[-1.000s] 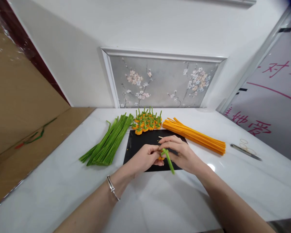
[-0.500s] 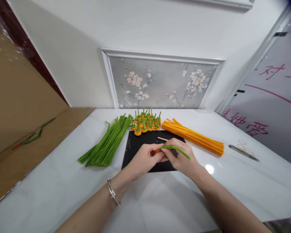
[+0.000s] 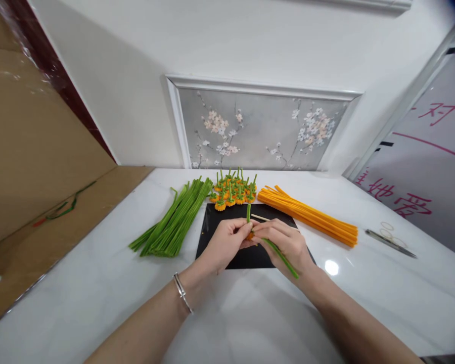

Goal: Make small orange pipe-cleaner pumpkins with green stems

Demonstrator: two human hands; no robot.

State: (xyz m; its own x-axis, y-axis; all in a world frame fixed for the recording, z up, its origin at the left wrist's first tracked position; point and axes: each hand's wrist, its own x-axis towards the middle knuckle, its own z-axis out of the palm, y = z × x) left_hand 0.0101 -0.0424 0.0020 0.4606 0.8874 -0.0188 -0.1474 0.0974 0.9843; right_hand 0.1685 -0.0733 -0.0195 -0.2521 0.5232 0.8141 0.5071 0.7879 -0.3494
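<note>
Over a black mat (image 3: 250, 260), my left hand (image 3: 225, 242) pinches a small orange piece (image 3: 250, 235), mostly hidden by the fingers. My right hand (image 3: 286, 245) meets it from the right, its fingers closed round a green fuzzy stem (image 3: 282, 258) that slants down over the hand. A short green end (image 3: 248, 213) stands upright at the left fingertips. Just behind the right fingers, a thin pale stick (image 3: 259, 217) lies on the mat. Several small orange pieces with green stems (image 3: 230, 194) are grouped behind the mat.
Green stems (image 3: 176, 220) lie bundled at the left of the white table (image 3: 227, 323), orange stems (image 3: 307, 215) at the right. Farther right are tweezers (image 3: 390, 243) and thin rings (image 3: 387, 230). A cardboard surface (image 3: 41, 242) borders the table's left side.
A green end now points up at my left fingertips, and the green stem hangs lower across my right hand. The whole view has shifted slightly.
</note>
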